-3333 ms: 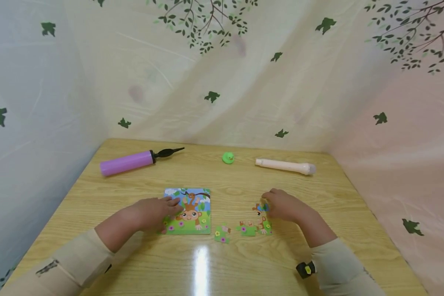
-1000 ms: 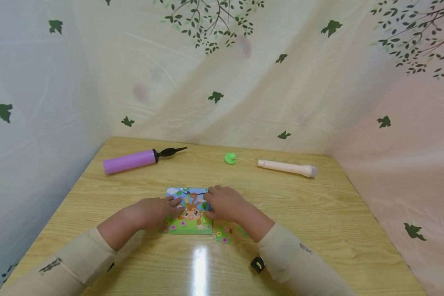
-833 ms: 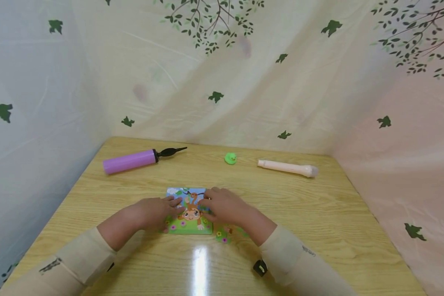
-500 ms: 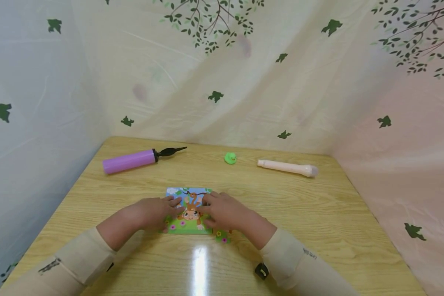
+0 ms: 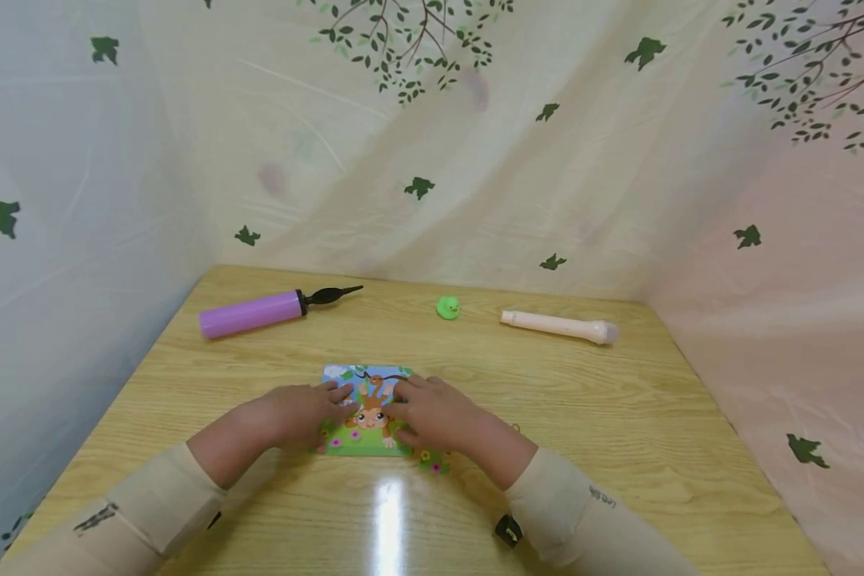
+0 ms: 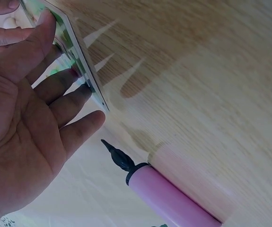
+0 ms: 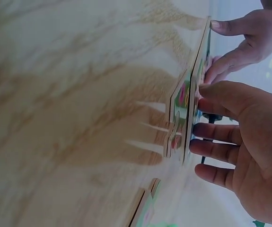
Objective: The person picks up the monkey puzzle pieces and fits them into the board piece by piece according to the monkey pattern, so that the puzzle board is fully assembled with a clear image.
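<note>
A flat picture puzzle of a monkey [image 5: 370,438] lies on the table, its blue sky towards the back and green grass in front. My left hand [image 5: 295,416] rests on its left side with fingers stretched out, palm low over it. On the right side, the fingertips of my right hand [image 5: 439,412] press on the surface, fingers slightly bent. A flowered puzzle piece [image 5: 435,464] sits at the front right corner, partly under my right hand. The right wrist view shows pieces [image 7: 178,101] beside the puzzle's edge and another loose piece [image 7: 143,210] on the table.
Along the back of the wooden table [image 5: 583,400] lie a purple hand pump [image 5: 252,314] with a black nozzle, a small green duck [image 5: 448,308] and a pale pink toy microphone [image 5: 558,325]. Leaf-printed curtains [image 5: 331,160] enclose the back and sides.
My right hand has moved left from joined pieces on the right onto the puzzle, then slightly down its right side. Those upper pieces no longer show on the right. My left hand stays in place.
</note>
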A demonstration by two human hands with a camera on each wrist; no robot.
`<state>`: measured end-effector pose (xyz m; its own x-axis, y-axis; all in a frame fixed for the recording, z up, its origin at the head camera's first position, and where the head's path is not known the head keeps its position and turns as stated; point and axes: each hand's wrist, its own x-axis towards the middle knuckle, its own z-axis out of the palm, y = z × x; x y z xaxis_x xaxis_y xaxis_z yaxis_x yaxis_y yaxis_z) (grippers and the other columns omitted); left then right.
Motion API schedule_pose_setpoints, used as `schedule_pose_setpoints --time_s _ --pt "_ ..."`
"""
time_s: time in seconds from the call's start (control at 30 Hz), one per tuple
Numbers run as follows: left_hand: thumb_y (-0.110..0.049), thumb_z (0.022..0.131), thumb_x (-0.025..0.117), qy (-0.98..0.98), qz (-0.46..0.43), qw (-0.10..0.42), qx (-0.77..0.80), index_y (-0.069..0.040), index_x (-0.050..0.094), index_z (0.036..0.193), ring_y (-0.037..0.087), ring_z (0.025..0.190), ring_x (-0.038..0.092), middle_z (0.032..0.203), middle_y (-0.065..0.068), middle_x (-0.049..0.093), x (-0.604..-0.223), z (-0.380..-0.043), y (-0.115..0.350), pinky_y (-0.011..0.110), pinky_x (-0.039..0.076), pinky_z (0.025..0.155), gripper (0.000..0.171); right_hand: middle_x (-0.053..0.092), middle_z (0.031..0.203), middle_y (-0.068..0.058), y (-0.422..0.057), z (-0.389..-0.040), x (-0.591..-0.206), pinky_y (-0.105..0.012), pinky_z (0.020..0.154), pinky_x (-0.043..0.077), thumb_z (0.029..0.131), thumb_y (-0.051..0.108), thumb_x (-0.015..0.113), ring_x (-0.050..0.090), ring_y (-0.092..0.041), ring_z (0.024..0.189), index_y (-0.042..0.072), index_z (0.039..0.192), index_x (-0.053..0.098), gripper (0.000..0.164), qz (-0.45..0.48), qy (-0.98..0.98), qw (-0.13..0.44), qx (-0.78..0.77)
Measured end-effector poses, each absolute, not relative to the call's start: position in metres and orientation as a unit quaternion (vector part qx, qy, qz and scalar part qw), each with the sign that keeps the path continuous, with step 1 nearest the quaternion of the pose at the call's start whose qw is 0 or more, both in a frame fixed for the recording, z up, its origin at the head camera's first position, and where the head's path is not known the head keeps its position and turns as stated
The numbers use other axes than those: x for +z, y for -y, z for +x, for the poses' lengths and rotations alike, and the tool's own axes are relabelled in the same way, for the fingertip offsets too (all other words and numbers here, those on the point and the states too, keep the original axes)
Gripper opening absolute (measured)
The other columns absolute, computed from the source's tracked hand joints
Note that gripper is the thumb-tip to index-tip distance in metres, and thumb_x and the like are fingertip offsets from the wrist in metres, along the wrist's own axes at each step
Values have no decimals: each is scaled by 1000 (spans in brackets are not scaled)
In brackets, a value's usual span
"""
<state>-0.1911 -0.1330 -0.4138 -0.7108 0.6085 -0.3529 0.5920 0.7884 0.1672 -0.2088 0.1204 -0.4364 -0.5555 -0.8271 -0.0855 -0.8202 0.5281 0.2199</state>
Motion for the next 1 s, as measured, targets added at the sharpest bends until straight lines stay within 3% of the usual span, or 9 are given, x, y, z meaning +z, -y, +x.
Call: schedule_pose_setpoints --time_s 0.37,0.53,0.67,0.8,1.0 --pt "-21 81 78 -924 343 167 43 -14 49 146 39 144 33 158 14 34 -413 -187 135 57 40 109 71 55 130 3 -124 -211 -438 -31 82 53 98 39 57 52 -15 117 30 136 59 39 467 882 -1 -65" --pt "-18 81 79 -929 327 157 74 -12 44 149 43 138 40 159 18 29 -416 -187 137 57 44 105 77 54 130 3 -126 -209 -437 -30 79 54 98 38 58 52 -14 116 29 137 58 40 466 883 -4 -58" --pt "-17 79 81 -934 311 146 95 -7 37 151 45 139 37 159 22 26 -419 -188 138 57 42 106 85 54 132 3 -127 -208 -436 -30 81 54 99 38 57 51 -13 117 30 139 56 42 462 885 -14 -57" --pt "-26 78 82 -941 298 136 88 1 34 150 44 144 27 158 23 26 -422 -188 141 57 31 115 90 54 134 3 -128 -207 -433 -33 88 53 99 38 56 51 -14 120 28 141 54 43 455 889 -38 -43" --pt "-40 79 79 -952 262 140 71 4 34 149 43 145 26 158 24 25 -423 -187 146 56 29 117 95 58 131 2 -142 -205 -429 -37 99 50 99 34 57 54 -17 120 22 138 57 40 450 892 -37 -5"
